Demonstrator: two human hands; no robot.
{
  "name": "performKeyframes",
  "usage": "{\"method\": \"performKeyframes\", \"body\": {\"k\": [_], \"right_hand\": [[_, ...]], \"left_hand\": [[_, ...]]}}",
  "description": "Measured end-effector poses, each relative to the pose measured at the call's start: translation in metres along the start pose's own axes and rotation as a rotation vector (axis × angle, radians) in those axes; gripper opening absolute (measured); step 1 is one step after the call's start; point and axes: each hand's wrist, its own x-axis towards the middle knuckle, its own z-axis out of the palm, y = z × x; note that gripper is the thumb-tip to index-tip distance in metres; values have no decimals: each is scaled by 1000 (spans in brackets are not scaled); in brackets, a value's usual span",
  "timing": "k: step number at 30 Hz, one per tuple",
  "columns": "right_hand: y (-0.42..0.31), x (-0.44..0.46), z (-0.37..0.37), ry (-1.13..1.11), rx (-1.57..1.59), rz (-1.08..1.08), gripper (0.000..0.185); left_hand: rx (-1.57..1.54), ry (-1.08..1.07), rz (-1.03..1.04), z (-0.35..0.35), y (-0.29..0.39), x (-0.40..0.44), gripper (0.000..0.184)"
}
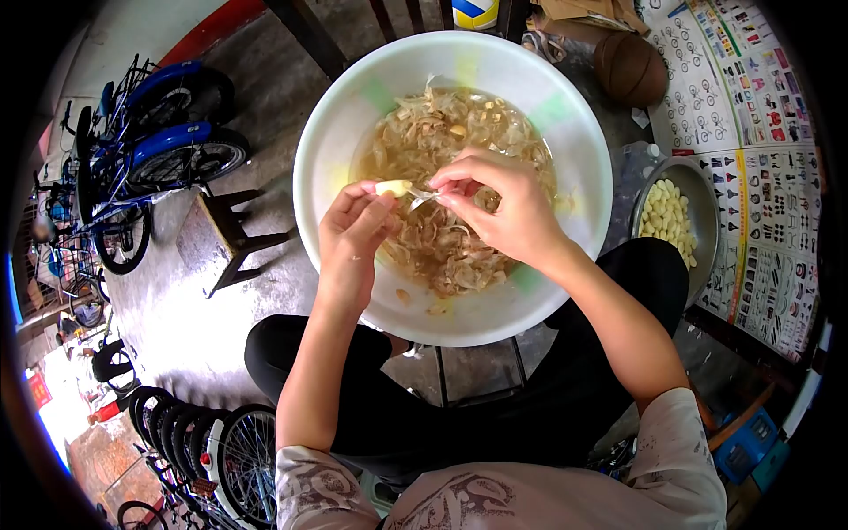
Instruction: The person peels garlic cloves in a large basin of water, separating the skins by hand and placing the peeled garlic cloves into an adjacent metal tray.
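Above a large white basin (331, 132), my left hand (353, 225) pinches a pale peeled garlic clove (394, 187) between thumb and fingertips. My right hand (495, 203) is closed on a thin piece of whitish skin (422, 196) just right of the clove. Many brown, papery skins (428, 132) float in cloudy water inside the basin, with a few yellowish cloves among them. To the right, a metal bowl (704, 212) holds a pile of peeled cloves (667, 216).
A small wooden stool (208, 238) stands left of the basin. Bicycles (168, 141) and several tyres (177, 433) are further left. A brown basketball (630, 69) lies at upper right, near printed sheets (742, 177). A clear plastic container (638, 163) touches the bowl's side.
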Motion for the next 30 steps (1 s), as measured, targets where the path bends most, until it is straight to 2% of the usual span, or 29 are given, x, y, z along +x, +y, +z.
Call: {"method": "performKeyframes", "body": {"k": [4, 6, 7, 9, 10, 11, 12, 14, 15, 17, 18, 20, 21, 23, 24, 28, 30], "right_hand": [[1, 0, -6, -47, 111, 120, 13], [4, 4, -14, -117, 584, 537, 18], [8, 5, -19, -117, 584, 537, 18], [13, 8, -27, -58, 959, 682, 21], [5, 14, -23, -98, 515, 708, 22], [13, 6, -23, -98, 514, 708, 22], [29, -7, -25, -132, -276, 356, 23], [36, -14, -23, -123, -831, 40, 23], [30, -12, -23, -127, -832, 45, 23], [17, 0, -22, -93, -592, 160, 23], [14, 1, -18, -95, -588, 160, 23], [5, 1, -10, -186, 34, 540, 27], [-9, 0, -2, -155, 304, 713, 34], [-7, -6, 13, -153, 647, 734, 40], [-7, -10, 17, -54, 771, 749, 34], [5, -20, 21, 82, 831, 792, 26], [4, -20, 21, 127, 814, 820, 18]], "left_hand": [[-42, 46, 6, 1, 3, -1, 20], [-69, 46, 6, 5, 5, -4, 22], [-76, 34, -2, 8, 6, -5, 22], [-84, 22, -9, 7, 7, -6, 23], [-109, -17, -24, 4, 6, -4, 22], [-133, -56, -39, 2, 5, -3, 23], [-133, -56, -37, 1, 3, -1, 23], [-88, -81, -36, -1, -1, 2, 26], [-90, -81, -42, -2, -2, 1, 26], [116, -127, 37, -5, -2, 2, 29], [118, -124, 35, -6, -2, 2, 29], [251, -91, 145, -4, -4, 3, 19], [249, -94, 149, 1, -4, 2, 19], [531, -89, 434, 13, -5, -1, 12], [572, -42, 513, 13, -9, 2, 15], [582, -38, 641, 14, -12, 5, 15], [778, -53, 795, 16, -8, 5, 17]]}}
